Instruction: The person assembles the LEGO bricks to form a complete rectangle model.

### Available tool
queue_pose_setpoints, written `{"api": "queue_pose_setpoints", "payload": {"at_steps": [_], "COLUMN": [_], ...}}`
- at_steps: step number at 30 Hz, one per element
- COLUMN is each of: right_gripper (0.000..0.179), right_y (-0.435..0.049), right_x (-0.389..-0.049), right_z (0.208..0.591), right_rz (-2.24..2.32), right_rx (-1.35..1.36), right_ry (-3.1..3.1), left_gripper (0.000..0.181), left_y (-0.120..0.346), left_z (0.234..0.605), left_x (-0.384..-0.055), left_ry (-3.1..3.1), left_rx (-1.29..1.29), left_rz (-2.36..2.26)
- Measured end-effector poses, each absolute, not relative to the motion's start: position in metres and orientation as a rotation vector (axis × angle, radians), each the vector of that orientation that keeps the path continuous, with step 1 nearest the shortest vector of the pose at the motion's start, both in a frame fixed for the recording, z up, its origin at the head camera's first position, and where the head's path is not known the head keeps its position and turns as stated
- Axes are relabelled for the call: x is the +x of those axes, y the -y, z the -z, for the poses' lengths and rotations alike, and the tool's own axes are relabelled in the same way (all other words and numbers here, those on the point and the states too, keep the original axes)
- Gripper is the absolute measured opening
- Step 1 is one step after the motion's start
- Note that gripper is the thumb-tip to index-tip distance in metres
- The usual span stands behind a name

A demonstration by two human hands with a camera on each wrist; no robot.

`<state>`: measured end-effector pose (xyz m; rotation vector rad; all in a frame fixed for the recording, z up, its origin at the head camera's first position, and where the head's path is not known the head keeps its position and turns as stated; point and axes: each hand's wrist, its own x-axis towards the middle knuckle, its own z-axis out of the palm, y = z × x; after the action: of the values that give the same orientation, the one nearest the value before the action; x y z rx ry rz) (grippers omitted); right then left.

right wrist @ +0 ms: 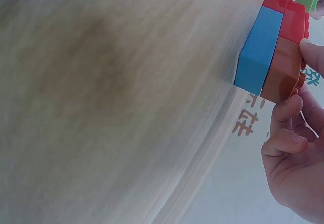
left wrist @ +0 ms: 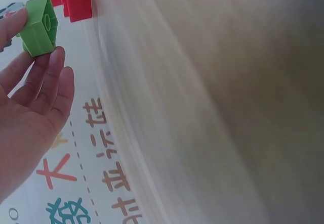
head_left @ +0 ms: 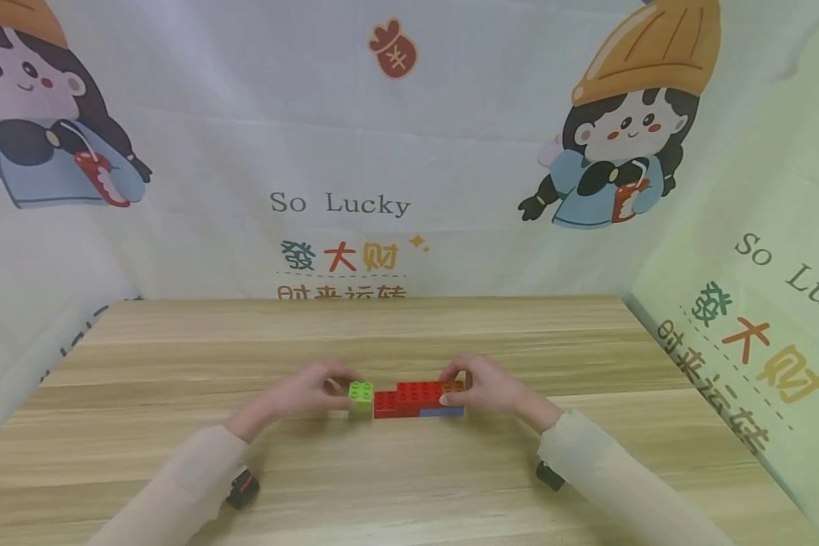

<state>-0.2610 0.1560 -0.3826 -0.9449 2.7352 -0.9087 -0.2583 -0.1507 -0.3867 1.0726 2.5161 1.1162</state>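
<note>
Between thumb and fingertips, my left hand pinches a lime-green brick; its hollow underside shows in the left wrist view. Just right of it sits a joined block of bricks: a red brick low at the left, a blue brick low at the right, and above them a longer red brick and an orange-brown brick. My right hand holds this block at its right end, thumb and fingers on the orange-brown brick. A narrow gap separates the green brick from the block's left end.
The wooden table spreads out around both hands. Behind it hangs a white printed cloth, with more cloth at both sides. A dark wrist device sits under the left sleeve, another under the right.
</note>
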Motion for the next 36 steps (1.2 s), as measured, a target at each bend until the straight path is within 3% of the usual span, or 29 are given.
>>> {"api": "queue_pose_setpoints", "payload": {"at_steps": [36], "right_gripper": [0.028], "right_y": [-0.157], "right_x": [-0.261], "right_z": [0.383], "right_rz": [0.939], "right_rx": [-0.945], "right_ry": [-2.716], "left_gripper": [0.040], "left_y": [0.117], "left_z": [0.389], "left_x": [-0.257], "left_ry": [-2.581], "left_rx": [0.976], "left_rz": [-1.109]}}
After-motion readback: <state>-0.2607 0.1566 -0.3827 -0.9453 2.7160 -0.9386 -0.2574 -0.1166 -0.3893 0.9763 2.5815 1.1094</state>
